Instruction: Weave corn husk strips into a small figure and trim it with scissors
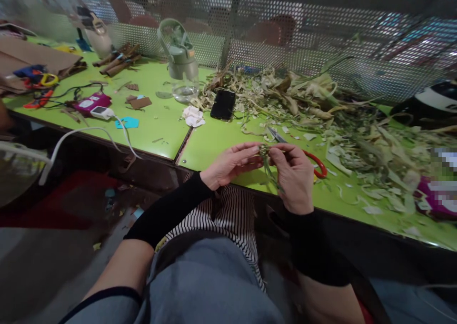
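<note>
A thin green plant piece [266, 158] is pinched between my two hands over the front edge of the green table [153, 140]. My left hand [235, 163] holds its top from the left, fingers pointing right. From the right, my right hand [294, 175] grips the same piece with thumb and forefinger, and narrow strands hang down between the hands. Scissors with red handles [319, 166] lie just beyond my right hand, their blades partly behind it. A large heap of dry leaves and husks [285, 93] spreads behind and to the right.
A black phone [223, 105] lies by the heap, near a crumpled white tissue [193, 116] and a green-lidded bottle [183, 71]. At left are a purple device [92, 103] with white cables, a blue paper piece [127, 122], and pliers [39, 98]. A perforated metal screen [200, 16] stands behind.
</note>
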A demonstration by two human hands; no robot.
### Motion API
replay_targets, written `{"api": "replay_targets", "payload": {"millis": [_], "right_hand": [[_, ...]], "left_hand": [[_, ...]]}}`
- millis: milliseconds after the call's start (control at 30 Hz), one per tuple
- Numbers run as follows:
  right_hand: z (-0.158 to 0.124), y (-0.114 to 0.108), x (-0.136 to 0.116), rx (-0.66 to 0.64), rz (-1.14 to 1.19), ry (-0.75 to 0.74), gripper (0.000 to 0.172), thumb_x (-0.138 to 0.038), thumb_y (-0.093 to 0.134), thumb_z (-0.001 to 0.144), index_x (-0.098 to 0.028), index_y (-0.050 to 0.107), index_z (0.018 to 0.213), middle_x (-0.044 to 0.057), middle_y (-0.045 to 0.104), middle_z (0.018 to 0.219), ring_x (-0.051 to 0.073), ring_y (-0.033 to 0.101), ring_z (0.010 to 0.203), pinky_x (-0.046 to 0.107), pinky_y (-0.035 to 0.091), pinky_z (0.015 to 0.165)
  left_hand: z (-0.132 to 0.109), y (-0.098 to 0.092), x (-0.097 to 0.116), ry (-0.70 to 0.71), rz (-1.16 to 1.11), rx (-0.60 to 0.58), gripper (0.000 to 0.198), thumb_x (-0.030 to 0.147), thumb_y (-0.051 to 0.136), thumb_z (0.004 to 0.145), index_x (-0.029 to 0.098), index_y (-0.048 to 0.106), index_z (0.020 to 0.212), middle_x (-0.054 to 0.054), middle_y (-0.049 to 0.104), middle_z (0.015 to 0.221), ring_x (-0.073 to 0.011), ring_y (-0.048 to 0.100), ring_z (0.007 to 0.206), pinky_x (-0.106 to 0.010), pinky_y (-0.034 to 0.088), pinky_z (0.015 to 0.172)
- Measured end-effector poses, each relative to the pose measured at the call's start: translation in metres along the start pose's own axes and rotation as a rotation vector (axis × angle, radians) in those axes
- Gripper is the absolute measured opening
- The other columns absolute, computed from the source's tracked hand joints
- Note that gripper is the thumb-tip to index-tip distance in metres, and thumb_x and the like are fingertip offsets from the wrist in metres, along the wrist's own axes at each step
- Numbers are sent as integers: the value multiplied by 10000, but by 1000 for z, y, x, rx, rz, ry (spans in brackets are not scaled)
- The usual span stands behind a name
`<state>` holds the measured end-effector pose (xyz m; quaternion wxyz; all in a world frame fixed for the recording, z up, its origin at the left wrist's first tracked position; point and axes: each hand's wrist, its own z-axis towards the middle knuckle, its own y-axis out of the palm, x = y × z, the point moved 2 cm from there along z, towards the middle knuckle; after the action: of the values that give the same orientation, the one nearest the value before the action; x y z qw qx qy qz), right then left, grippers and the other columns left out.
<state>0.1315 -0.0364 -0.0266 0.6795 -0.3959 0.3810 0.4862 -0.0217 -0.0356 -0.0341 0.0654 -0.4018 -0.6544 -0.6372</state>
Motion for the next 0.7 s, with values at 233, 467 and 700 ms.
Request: {"api": "replay_targets", "payload": {"millis": [233, 467, 700], "right_hand": [[-4, -3, 4, -31, -44, 13, 311, -527, 777, 834, -236, 687, 900, -26, 640, 759, 144, 588, 682, 312, 531, 700], [-13, 0, 2, -47, -71, 18, 310, -510, 763, 829, -219, 674, 890, -32, 626, 737, 128, 528, 633, 295, 473, 644], [-16, -1, -10, -77, -109, 1, 273, -480, 736, 844, -216, 665, 833, -29, 604, 713, 126, 493, 634, 286, 406, 620]], "left_hand": [[3, -6, -8, 7, -1, 66, 125, 69, 792, 793, 149, 717, 853, 21, 732, 822, -85, 663, 774, -315, 517, 925], [0, -6, -7, 122, 100, 90, 161, 83, 806, 779, 157, 699, 873, 26, 721, 862, -80, 655, 800, -286, 503, 885], [-2, -13, -1, 96, 305, -28, 313, 231, 912, 696, 129, 708, 910, -2, 716, 891, -94, 642, 818, -309, 483, 913]]}}
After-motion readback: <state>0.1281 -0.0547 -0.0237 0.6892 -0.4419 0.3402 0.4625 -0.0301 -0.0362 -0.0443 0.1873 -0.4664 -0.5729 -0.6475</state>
